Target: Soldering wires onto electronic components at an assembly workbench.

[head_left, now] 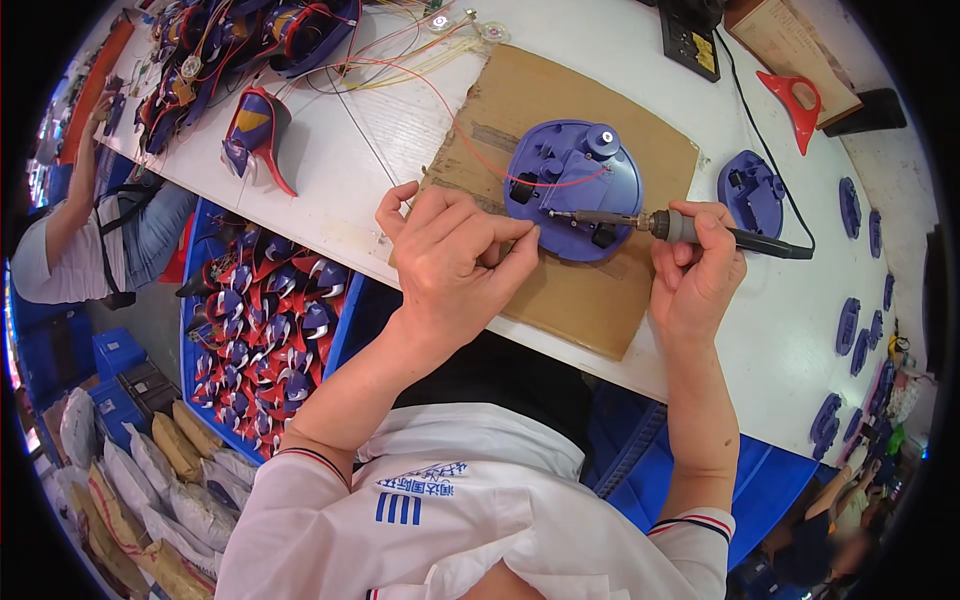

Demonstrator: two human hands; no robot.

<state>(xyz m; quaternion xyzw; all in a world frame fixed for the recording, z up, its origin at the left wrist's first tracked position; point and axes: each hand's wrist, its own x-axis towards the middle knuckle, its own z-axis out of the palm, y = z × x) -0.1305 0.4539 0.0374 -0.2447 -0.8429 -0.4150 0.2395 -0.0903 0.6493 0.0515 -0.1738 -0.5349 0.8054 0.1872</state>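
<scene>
A blue oval plastic housing [575, 170] with small black parts and a thin red wire lies on a brown cardboard sheet [625, 115]. My right hand [700, 260] is closed around a soldering iron [745, 240], its tip on the housing's lower left. My left hand [460, 245] has thumb and index pinched at the housing's lower-left edge, beside the tip; whatever they hold is too small to make out. Another blue housing [750, 195] rests to the right of the cardboard.
A wire tangle with red-and-blue parts [225, 50], a loose part [255, 135], a soldering stand [690, 40], a red piece [795, 105] and small blue parts [850, 205] lie on the white table [400, 100]. A blue crate [345, 325] of parts stands below. A co-worker [90, 240] is at left.
</scene>
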